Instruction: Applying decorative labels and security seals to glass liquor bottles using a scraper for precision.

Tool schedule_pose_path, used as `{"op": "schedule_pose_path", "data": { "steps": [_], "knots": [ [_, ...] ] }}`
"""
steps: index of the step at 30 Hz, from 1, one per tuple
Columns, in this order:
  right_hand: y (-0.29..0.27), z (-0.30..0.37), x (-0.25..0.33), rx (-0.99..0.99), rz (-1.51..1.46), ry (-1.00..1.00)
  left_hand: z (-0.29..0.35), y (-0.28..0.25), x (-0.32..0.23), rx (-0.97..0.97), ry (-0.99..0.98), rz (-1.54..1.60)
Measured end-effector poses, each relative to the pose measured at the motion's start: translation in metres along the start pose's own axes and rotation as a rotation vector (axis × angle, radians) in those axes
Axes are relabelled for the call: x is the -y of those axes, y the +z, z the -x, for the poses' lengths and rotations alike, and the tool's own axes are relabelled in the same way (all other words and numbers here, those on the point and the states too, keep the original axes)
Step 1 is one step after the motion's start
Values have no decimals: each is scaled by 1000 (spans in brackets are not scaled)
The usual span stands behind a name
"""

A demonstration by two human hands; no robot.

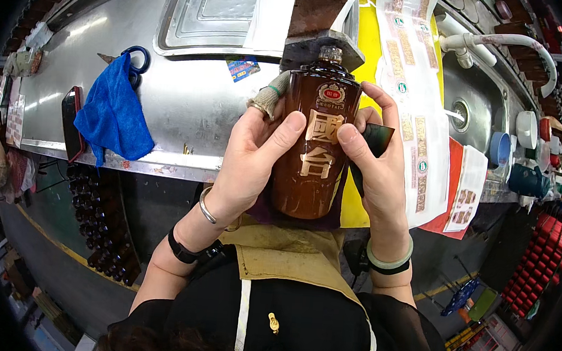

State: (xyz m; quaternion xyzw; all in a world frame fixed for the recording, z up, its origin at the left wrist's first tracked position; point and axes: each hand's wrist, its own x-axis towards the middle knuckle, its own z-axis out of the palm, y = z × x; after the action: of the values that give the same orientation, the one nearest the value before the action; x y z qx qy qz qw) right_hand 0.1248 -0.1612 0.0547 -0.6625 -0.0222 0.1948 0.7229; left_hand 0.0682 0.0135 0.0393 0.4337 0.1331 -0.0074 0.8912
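A brown glazed bottle (307, 192) with large gold characters and a red-and-gold emblem stands before me, its clear neck pointing away. My left hand (255, 144) grips its left side, thumb flat on the front. A grey knitted covering (271, 97) with a green edge is on the fingers of that hand. On the bottle's right side, my right hand (379, 163) presses its thumb on the gold characters. A dark, thin, greenish-black piece (377, 140) is tucked in the fingers of my right hand; its kind is unclear. The fingertips behind the bottle are hidden.
A blue cloth (115, 119) and blue-handled scissors (138, 59) lie left, beside a dark red phone-like case (72, 123). A metal tray (173, 32) sits behind. Printed label sheets (408, 73) cover a yellow sheet (355, 211) at right, near a sink (475, 98).
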Motion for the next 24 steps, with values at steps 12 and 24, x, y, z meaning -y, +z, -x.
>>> {"op": "schedule_pose_path", "data": {
  "steps": [12, 24],
  "knots": [
    [-1, -1, 3, -10, 3, 31, 2, 3, 1, -9, 39, -165],
    [3, -1, -3, -29, 71, -32, 1, 3, 2, -23, 39, -165]
  ]
}}
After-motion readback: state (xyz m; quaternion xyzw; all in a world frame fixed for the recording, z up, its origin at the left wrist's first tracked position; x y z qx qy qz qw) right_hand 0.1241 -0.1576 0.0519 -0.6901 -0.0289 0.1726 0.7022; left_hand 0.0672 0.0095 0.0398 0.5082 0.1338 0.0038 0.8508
